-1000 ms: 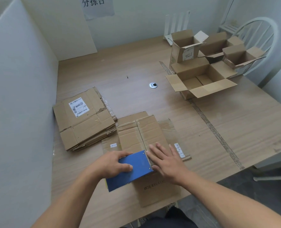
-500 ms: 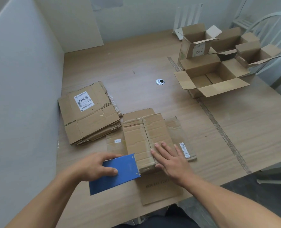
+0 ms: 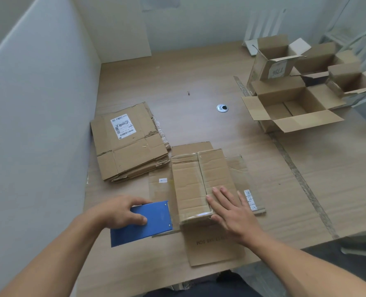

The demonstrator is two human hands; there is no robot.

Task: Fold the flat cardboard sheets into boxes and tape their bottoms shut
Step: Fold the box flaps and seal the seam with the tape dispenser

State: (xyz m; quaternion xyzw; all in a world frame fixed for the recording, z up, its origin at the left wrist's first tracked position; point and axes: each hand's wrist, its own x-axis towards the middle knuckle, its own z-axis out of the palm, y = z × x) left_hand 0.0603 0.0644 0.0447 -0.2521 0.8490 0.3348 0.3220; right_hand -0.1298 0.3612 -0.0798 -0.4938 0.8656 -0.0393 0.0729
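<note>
Nearest the person, a box [image 3: 201, 185] stands bottom-up on the wooden table [image 3: 327, 179], its open flaps splayed flat around it. The box's long axis runs away from the person, tilted slightly leftward at the far end, and the seam between its two closed bottom flaps follows that same line. The right hand [image 3: 233, 213] lies flat and open, fingers spread, on the near right part of the box's bottom, pressing the right flap, with the thumb hanging over the near edge. Just left of the box, the left hand [image 3: 122, 211] is clamped on a blue tape dispenser [image 3: 143, 224], thumb on top; the dispenser's riveted edge sits just beside the box's left wall. Whether it touches cannot be told. Beyond the box to the left lies a stack of flat cardboard sheets [image 3: 128, 142], the top one bearing a white label. Farther beyond the box to the right stand several assembled boxes [image 3: 293, 106], open side up.
</note>
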